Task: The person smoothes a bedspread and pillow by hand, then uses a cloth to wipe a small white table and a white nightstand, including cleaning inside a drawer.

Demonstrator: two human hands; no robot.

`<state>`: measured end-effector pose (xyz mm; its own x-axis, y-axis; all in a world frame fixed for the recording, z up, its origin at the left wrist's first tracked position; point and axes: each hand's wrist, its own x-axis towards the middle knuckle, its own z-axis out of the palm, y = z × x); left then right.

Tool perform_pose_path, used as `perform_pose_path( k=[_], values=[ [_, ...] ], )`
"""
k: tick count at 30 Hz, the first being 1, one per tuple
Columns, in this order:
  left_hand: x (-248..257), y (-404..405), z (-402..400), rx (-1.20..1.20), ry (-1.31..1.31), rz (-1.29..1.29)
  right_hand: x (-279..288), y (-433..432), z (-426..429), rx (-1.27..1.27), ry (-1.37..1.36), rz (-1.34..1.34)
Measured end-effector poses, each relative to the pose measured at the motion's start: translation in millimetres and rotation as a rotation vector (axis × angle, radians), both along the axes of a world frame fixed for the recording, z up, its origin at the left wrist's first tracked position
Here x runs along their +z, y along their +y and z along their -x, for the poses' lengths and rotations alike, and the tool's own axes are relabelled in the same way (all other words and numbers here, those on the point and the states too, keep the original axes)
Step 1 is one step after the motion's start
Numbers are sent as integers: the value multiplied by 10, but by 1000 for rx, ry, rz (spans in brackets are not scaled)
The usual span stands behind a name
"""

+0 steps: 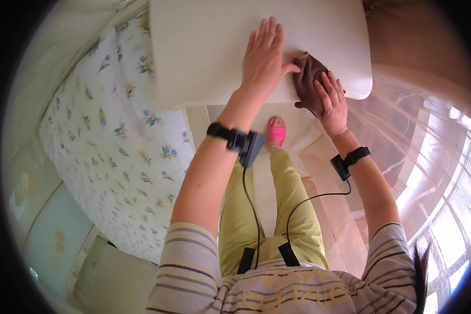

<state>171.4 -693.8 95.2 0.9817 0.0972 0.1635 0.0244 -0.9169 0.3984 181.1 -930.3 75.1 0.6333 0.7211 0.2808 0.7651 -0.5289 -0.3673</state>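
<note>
A dark brown-purple cloth [309, 80] lies rumpled on the right part of a white tabletop [204, 55], close to its front edge, with one end hanging over that edge. My right hand [331, 98] rests on the cloth's lower right side, its fingers stretched out over the fabric. Flat on the tabletop to the left is my left hand [263, 57], fingers extended away from me. Its thumb points right and reaches the cloth's left edge; whether it touches is hard to tell. Both forearms wear black straps with small cabled devices.
A bed with a floral sheet [133, 129] stands on the left, close to the table. Sheer pinkish curtains [396, 117] hang on the right before a bright window. Below the table, a foot in a pink slipper [276, 131] stands on the tiled floor. Two cables run from the forearm devices to my waist.
</note>
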Motion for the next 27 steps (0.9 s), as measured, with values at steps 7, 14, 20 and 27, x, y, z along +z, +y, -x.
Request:
perform_pose_path(
  k=[7,14,20,27],
  values=[
    [135,793,1554,329,210,-28,75,688,305,180,-89,40],
    [113,1070,2028,412,272,-5,324,1899,628,331,116,11],
    [132,1323,1999,593,167,13,221,2789,408,353,59,16],
    [-39,1582,2045,657,175,237,-51,3737,-438,100,-72,40]
  ],
)
